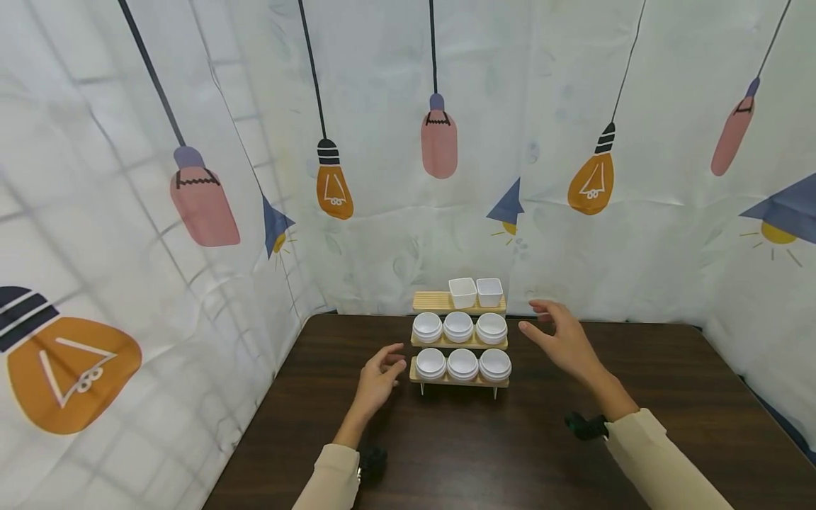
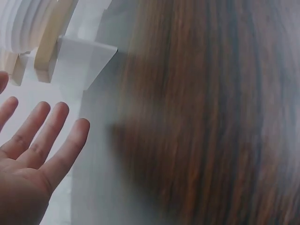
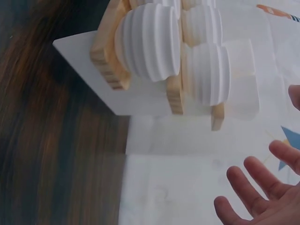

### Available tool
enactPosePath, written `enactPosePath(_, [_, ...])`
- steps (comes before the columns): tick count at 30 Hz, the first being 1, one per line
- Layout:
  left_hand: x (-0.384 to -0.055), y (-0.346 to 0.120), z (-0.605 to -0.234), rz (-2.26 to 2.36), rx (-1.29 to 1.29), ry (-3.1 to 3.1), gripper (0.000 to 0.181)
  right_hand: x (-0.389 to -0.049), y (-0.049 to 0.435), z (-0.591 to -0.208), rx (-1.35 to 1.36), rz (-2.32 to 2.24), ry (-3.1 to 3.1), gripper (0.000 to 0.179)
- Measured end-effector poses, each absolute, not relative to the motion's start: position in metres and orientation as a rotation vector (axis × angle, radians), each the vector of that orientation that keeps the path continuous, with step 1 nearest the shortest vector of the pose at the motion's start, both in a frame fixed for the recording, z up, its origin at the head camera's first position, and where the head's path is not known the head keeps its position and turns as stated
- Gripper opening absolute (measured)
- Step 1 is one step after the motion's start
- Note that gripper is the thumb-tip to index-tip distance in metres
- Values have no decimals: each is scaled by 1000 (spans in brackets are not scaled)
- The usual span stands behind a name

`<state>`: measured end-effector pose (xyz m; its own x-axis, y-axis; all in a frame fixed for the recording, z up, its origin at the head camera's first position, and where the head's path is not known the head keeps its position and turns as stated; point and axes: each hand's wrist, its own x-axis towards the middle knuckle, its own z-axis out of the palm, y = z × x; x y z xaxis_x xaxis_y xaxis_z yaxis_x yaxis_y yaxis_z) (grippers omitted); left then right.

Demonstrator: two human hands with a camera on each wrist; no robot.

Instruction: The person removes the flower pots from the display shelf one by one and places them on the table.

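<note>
A three-tier wooden rack (image 1: 432,302) stands near the table's far edge, on white side supports (image 3: 89,54). Its lower two tiers carry round white ribbed cups, such as the front-left cup (image 1: 431,363) and the middle-right cup (image 1: 491,328). On the top tier two square white cups (image 1: 462,292) sit toward the right, and the tier's left part is bare. My left hand (image 1: 377,382) hovers beside the rack's left end, fingers spread and relaxed, touching nothing. Off the rack's right end my right hand (image 1: 564,341) is held up, fingers apart, with nothing in it.
The dark wood-grain table (image 1: 542,453) spreads around the rack. Behind it and to the left hangs a pale curtain (image 1: 382,248) printed with lamps and bulbs. Dark wrist devices (image 1: 586,426) are strapped below both hands.
</note>
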<state>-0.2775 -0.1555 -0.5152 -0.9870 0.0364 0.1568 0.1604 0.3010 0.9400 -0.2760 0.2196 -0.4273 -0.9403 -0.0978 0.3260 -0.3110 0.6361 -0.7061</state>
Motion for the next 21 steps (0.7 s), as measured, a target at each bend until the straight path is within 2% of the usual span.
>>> enactPosePath(5, [-270,-149,-504,-2015,-166,-2391,41,-285,211,-424,325,1283,-2585,64])
enactPosePath(10, [-281,-147,-528,-2139,-118,-2325,42,-295,203,-422,302,1325,-2582,61])
enactPosePath(21, [-280,-141,-535,-2296,-115,-2249,47,-317,193,-420,216,1431,-2623,71])
